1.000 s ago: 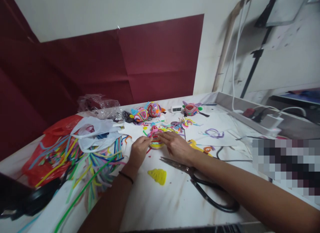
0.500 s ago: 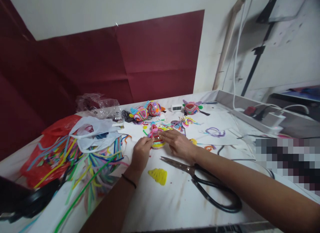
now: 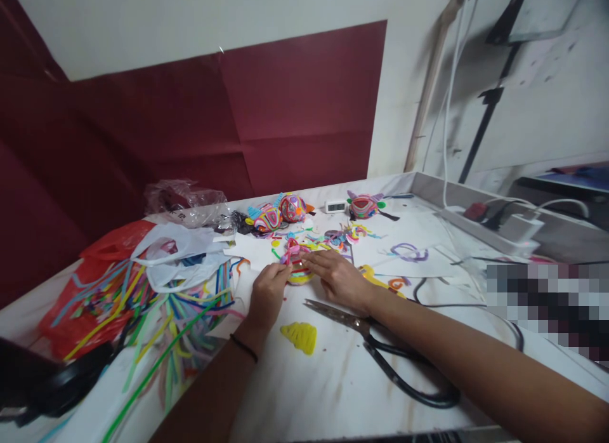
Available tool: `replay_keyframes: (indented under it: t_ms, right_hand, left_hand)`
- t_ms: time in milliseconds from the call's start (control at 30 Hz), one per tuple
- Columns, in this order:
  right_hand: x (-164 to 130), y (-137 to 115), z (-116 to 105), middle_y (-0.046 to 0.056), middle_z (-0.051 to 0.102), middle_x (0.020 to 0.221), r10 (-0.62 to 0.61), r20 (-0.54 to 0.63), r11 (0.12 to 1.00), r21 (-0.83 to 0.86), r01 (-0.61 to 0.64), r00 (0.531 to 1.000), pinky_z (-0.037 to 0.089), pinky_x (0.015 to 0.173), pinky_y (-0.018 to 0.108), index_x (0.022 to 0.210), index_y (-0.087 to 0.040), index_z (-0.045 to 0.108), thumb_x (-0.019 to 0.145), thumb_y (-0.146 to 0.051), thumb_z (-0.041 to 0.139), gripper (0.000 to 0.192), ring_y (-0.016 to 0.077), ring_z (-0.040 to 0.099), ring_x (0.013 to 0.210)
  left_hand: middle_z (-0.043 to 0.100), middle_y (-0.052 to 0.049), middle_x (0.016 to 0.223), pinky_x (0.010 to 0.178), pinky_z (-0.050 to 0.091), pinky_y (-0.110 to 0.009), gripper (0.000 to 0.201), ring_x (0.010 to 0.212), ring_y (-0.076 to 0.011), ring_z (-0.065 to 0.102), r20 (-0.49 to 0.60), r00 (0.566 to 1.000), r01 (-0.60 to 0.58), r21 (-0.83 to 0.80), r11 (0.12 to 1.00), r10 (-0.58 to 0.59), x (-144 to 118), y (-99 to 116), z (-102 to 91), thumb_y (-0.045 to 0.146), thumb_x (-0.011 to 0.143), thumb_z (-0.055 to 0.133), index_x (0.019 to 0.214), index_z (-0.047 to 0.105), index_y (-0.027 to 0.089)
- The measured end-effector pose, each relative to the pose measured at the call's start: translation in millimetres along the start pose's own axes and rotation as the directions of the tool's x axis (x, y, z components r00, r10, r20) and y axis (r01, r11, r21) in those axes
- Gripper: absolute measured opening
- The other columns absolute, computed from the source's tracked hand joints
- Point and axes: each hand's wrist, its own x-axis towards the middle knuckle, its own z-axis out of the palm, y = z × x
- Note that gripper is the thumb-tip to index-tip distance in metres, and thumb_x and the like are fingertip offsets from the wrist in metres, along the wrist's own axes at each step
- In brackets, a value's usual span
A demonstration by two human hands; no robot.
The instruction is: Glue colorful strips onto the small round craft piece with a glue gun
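Little changes over the last half second. My right arm shifts slightly, so more of the yellow tool (image 3: 379,282) shows past it; scissors and yellow piece stay put. I read that as the same step, careful handwork on one part.

Craft piece (image 3: 299,279) sits on the counter (image 3: 276,398), between my hands, multicoloured strips on it.

Left hand (image 3: 269,290): fingers drawn narrow, closed on the craft piece's left edge. Right hand (image 3: 340,275): fingers extended, side by side, tips on its right side; can't tell whether they grip or just press.

Counts:
- craft piece in hand: 1
- similar colourful figures at the back: 3, two close together (image 3: 266,218) (image 3: 292,208), one apart to the right (image 3: 365,206)
- scissors (image 3: 337,315): 1 pair, lying near the right forearm
- yellow piece (image 3: 301,337): 1, loose, nearer me
- white digital display (image 3: 335,207): 1
- purple loop (image 3: 408,252): 1
- red bag (image 3: 61,322): 1; white bag (image 3: 166,275): 1
- loose strips (image 3: 178,316): too many and too tangled to count
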Motion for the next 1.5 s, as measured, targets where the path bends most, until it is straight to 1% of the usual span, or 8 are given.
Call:
replay_keyframes:
  t_ms: [200, 333, 600, 733, 900, 1133, 1267, 1500]
  right_hand:
    - [-1, 2, 3, 0.013, 0.055, 0.136, -0.001, 0.002, 0.999, 0.033, 0.001, 1.0, 0.044, 0.1, 0.048, 0.133, -0.014, 0.051, 0.073, 0.0, 0.045, 0.062, 0.0252, 0.053, 0.12]
    - [-1, 1, 3, 0.013, 0.055, 0.136, 0.004, -0.008, 0.999, 0.044, -0.003, 1.0, 0.043, 0.1, 0.048, 0.133, -0.015, 0.051, 0.074, 0.0, 0.045, 0.061, 0.0251, 0.053, 0.12]
    - [3, -3, 2, 0.014, 0.06, 0.13, 0.004, -0.05, 0.999, 0.035, -0.002, 0.999, 0.047, 0.095, 0.048, 0.126, -0.016, 0.057, 0.083, -0.008, 0.048, 0.044, 0.0258, 0.057, 0.116]
    - [4, -5, 0, 0.014, 0.061, 0.128, 0.012, -0.065, 0.999, 0.03, -0.01, 0.998, 0.047, 0.094, 0.047, 0.126, -0.016, 0.057, 0.087, -0.014, 0.049, 0.039, 0.0253, 0.058, 0.114]
    - [5, -7, -1, 0.013, 0.062, 0.128, 0.025, -0.064, 0.999, 0.029, -0.024, 0.998, 0.048, 0.093, 0.048, 0.127, -0.018, 0.057, 0.087, -0.014, 0.049, 0.041, 0.0262, 0.059, 0.112]
    - [5, -7, -2, 0.012, 0.06, 0.13, 0.033, -0.049, 0.999, 0.029, -0.032, 0.998, 0.047, 0.094, 0.047, 0.126, -0.017, 0.058, 0.087, -0.013, 0.049, 0.04, 0.0261, 0.059, 0.112]
    - [4, -6, -3, 0.012, 0.06, 0.13, 0.032, -0.023, 0.999, 0.02, -0.031, 0.999, 0.046, 0.095, 0.047, 0.125, -0.015, 0.058, 0.087, -0.013, 0.047, 0.039, 0.0264, 0.058, 0.113]
    - [5, -6, -3, 0.013, 0.061, 0.128, 0.028, -0.037, 0.999, 0.034, -0.027, 0.999, 0.047, 0.094, 0.047, 0.125, -0.015, 0.058, 0.084, -0.011, 0.049, 0.041, 0.026, 0.058, 0.112]
  left_hand:
    - [0.064, -0.005, 0.079, 0.068, 0.054, -0.023, 0.026, 0.075, -0.0134, 0.061, -0.013, 1.0, 0.003, 0.003, 1.0, -0.003, 0, -1, 1.3, 0.019, 0.096, 0.043, 0.095, 0.069, 0.015]
    - [0.065, -0.005, 0.082, 0.069, 0.054, -0.024, 0.026, 0.077, -0.0142, 0.061, 0.0, 1.0, -0.001, 0.006, 1.0, 0.001, -1, -2, 1.8, 0.02, 0.096, 0.043, 0.096, 0.069, 0.015]
    - [0.065, -0.005, 0.082, 0.069, 0.054, -0.024, 0.025, 0.077, -0.0136, 0.061, 0.02, 1.0, 0.005, 0.01, 1.0, -0.006, -3, -5, 1.4, 0.02, 0.096, 0.044, 0.098, 0.068, 0.016]
    - [0.065, -0.005, 0.082, 0.069, 0.054, -0.024, 0.023, 0.076, -0.0139, 0.062, 0.017, 1.0, 0.014, -0.016, 1.0, -0.014, -4, -6, 1.9, 0.02, 0.095, 0.045, 0.097, 0.068, 0.016]
    - [0.066, -0.006, 0.083, 0.07, 0.055, -0.026, 0.023, 0.078, -0.0148, 0.062, 0.031, 1.0, 0.001, -0.023, 1.0, -0.001, -5, -9, 1.8, 0.02, 0.095, 0.045, 0.096, 0.067, 0.015]
    - [0.065, -0.006, 0.086, 0.072, 0.055, -0.026, 0.024, 0.08, -0.0146, 0.063, 0.048, 0.999, -0.022, -0.054, 0.998, 0.024, -2, -8, -4.0, 0.02, 0.096, 0.044, 0.1, 0.067, 0.016]
    - [0.065, -0.006, 0.085, 0.071, 0.055, -0.025, 0.025, 0.079, -0.0142, 0.063, 0.052, 0.998, -0.041, -0.046, 0.998, 0.044, 2, -6, -7.9, 0.019, 0.096, 0.042, 0.098, 0.067, 0.015]
    - [0.065, -0.006, 0.083, 0.069, 0.055, -0.025, 0.025, 0.076, -0.0142, 0.063, 0.058, 0.997, -0.051, -0.07, 0.996, 0.056, 4, -7, -10.4, 0.017, 0.095, 0.043, 0.096, 0.068, 0.015]
